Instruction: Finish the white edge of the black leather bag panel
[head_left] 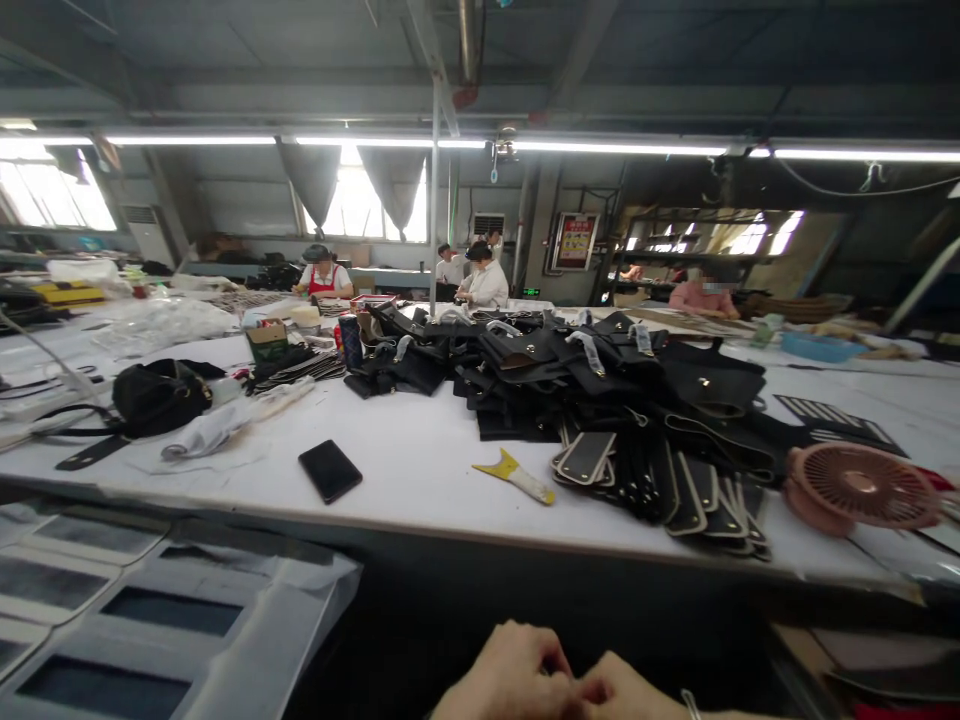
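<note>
At the bottom edge of the view, below the table's front edge, my left hand [514,668] and my right hand [622,690] meet with fingers curled in. Whatever they may hold is hidden. On the white table [420,480] beyond them lies a yellow and white forked tool [516,474]. Behind it rises a heap of black bag pieces [540,370], some with metal snaps and clear plastic wrapping. Black straps with pale edges [697,495] are piled at its front right. A dark phone-like slab [330,470] lies flat to the left.
A pink fan [862,485] stands at the right. A black bag [161,398] and a green box [268,342] sit on the left. Sheets with dark panels [172,608] lie in plastic at lower left. Several people work farther back, one in a red apron [322,283].
</note>
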